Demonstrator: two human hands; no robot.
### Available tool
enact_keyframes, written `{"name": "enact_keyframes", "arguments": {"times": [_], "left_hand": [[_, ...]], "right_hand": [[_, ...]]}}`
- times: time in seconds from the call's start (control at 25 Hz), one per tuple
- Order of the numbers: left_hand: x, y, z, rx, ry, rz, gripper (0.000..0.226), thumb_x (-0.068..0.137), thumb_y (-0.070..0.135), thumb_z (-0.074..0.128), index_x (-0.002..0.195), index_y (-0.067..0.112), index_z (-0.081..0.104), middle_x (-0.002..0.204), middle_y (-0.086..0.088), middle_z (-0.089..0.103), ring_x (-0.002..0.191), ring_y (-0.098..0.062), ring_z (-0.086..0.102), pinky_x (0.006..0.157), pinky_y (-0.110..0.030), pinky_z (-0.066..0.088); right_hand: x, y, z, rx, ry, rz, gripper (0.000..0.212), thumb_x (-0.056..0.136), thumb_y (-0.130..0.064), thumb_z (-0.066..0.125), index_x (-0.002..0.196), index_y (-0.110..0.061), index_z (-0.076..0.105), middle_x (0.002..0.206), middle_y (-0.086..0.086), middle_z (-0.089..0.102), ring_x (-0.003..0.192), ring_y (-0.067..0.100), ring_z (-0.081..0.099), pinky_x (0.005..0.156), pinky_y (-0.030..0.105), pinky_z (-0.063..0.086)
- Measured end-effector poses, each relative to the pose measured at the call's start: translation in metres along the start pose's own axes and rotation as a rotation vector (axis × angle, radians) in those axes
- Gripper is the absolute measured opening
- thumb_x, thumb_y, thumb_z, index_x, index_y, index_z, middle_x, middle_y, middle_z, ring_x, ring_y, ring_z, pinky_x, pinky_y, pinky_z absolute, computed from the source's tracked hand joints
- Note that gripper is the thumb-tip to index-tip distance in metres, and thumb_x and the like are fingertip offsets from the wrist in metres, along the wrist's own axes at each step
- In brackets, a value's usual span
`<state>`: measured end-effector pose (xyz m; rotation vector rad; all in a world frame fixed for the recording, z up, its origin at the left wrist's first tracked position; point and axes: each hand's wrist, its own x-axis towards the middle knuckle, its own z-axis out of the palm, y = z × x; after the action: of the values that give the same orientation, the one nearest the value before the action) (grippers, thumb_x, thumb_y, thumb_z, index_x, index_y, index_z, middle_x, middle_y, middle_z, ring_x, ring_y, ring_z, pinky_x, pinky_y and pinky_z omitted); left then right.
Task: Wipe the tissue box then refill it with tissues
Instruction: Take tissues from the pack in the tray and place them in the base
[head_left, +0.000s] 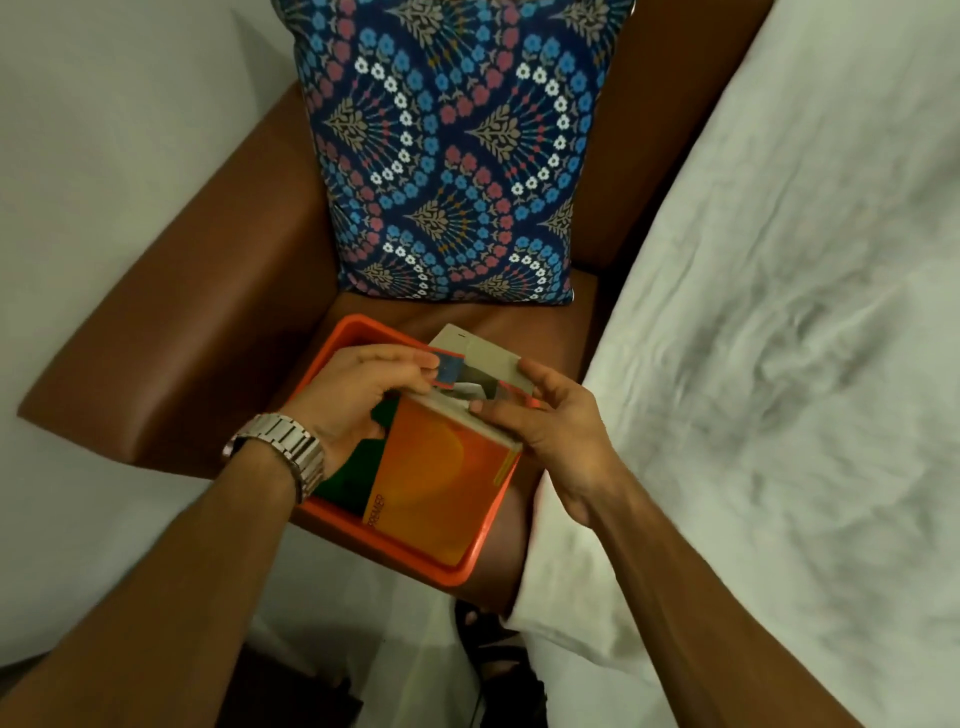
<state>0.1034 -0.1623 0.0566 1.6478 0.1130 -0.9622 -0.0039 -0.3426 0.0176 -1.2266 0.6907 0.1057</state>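
An orange plastic tissue box holder (395, 553) rests on the seat of a brown armchair. A cardboard tissue pack (441, 467), orange with a sun-like print, stands tilted inside it. Its top end is open, with grey cardboard flaps (480, 353) folded out and white tissue visible inside. My left hand (358, 395), with a metal watch on the wrist, pinches a small blue-and-red flap at the pack's top left. My right hand (550, 415) grips the pack's top right corner and a grey flap. A dark green cloth (348, 475) lies in the holder under my left hand.
A blue floral cushion (447, 150) leans against the back of the brown leather armchair (208, 322). A bed with a rumpled white sheet (779, 338) fills the right side. A dark sandal (498, 670) shows on the floor below.
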Motion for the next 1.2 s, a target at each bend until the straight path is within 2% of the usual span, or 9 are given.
{"name": "enact_keyframes", "arguments": {"times": [0.12,0.2,0.32,0.48,0.68,0.8,0.96,1.08,1.2], "left_hand": [[0.001,0.003,0.001,0.164,-0.044,-0.033,0.053,0.060,0.027,0.082,0.111,0.039,0.070,0.107,0.018,0.070,0.112,-0.018,0.060,0.096,-0.053,0.047],[0.006,0.004,0.008,0.297,0.073,0.023,0.064,0.058,0.044,0.088,0.117,0.040,0.064,0.113,0.020,0.061,0.109,-0.009,0.056,0.093,-0.048,0.047],[0.014,0.001,0.016,0.488,0.303,0.195,0.061,0.070,0.036,0.085,0.123,0.034,0.056,0.112,0.015,0.056,0.104,-0.013,0.057,0.084,-0.043,0.053],[0.012,-0.002,0.016,0.641,0.301,0.376,0.035,0.083,0.012,0.069,0.107,0.031,0.051,0.101,0.010,0.058,0.089,-0.009,0.059,0.059,-0.019,0.040],[0.006,-0.006,0.018,0.725,0.355,0.481,0.020,0.083,0.001,0.065,0.087,0.020,0.068,0.111,0.010,0.058,0.106,-0.003,0.052,0.078,-0.008,0.035],[0.003,-0.007,0.022,0.722,0.400,0.555,0.027,0.084,0.003,0.067,0.103,0.021,0.067,0.110,0.008,0.060,0.101,-0.005,0.056,0.079,-0.015,0.045],[-0.003,-0.013,0.026,0.642,0.486,0.555,0.030,0.086,0.006,0.067,0.104,0.023,0.050,0.100,0.006,0.059,0.080,-0.003,0.058,0.057,-0.018,0.046],[-0.006,-0.017,0.031,0.640,0.516,0.573,0.029,0.087,0.003,0.065,0.095,0.022,0.044,0.087,0.006,0.054,0.076,-0.007,0.058,0.053,-0.014,0.043],[-0.009,-0.017,0.034,0.636,0.553,0.570,0.026,0.088,0.002,0.062,0.091,0.020,0.045,0.078,0.011,0.047,0.064,-0.001,0.050,0.051,-0.007,0.043]], "right_hand": [[0.001,-0.002,0.005,-0.030,-0.010,-0.017,0.080,0.069,-0.016,0.086,0.141,-0.016,0.052,0.124,0.000,0.067,0.100,0.014,0.073,0.077,0.029,0.061],[0.002,-0.004,0.006,0.036,0.012,-0.059,0.050,0.079,-0.020,0.072,0.129,-0.019,0.063,0.109,-0.004,0.074,0.093,0.012,0.074,0.072,0.028,0.060],[0.001,-0.007,0.000,0.064,0.036,-0.073,0.025,0.091,-0.012,0.054,0.112,-0.022,0.065,0.105,0.000,0.071,0.090,0.017,0.069,0.066,0.033,0.060],[0.000,-0.009,-0.013,-0.097,0.032,-0.131,0.029,0.094,0.003,0.052,0.100,-0.020,0.069,0.101,0.002,0.070,0.083,0.017,0.070,0.069,0.039,0.062],[0.008,-0.021,-0.023,-0.458,0.013,-0.108,0.020,0.089,-0.008,0.071,0.097,-0.024,0.079,0.102,0.003,0.076,0.091,0.018,0.073,0.083,0.036,0.061],[0.016,-0.037,-0.018,-0.897,0.037,-0.174,0.022,0.085,-0.015,0.076,0.106,-0.022,0.078,0.111,0.004,0.071,0.094,0.017,0.066,0.077,0.025,0.057],[0.016,-0.055,0.010,-1.614,0.210,-0.373,0.036,0.081,-0.022,0.077,0.116,-0.024,0.068,0.122,0.006,0.053,0.106,0.026,0.049,0.086,0.040,0.045],[0.013,-0.055,0.021,-1.523,0.009,-0.340,0.028,0.086,-0.013,0.070,0.113,-0.017,0.067,0.110,0.007,0.065,0.084,0.021,0.057,0.069,0.035,0.050],[0.018,-0.056,0.022,-1.508,-0.237,-0.251,0.036,0.087,-0.013,0.069,0.122,-0.022,0.068,0.114,0.003,0.068,0.094,0.021,0.066,0.076,0.036,0.059]]}}
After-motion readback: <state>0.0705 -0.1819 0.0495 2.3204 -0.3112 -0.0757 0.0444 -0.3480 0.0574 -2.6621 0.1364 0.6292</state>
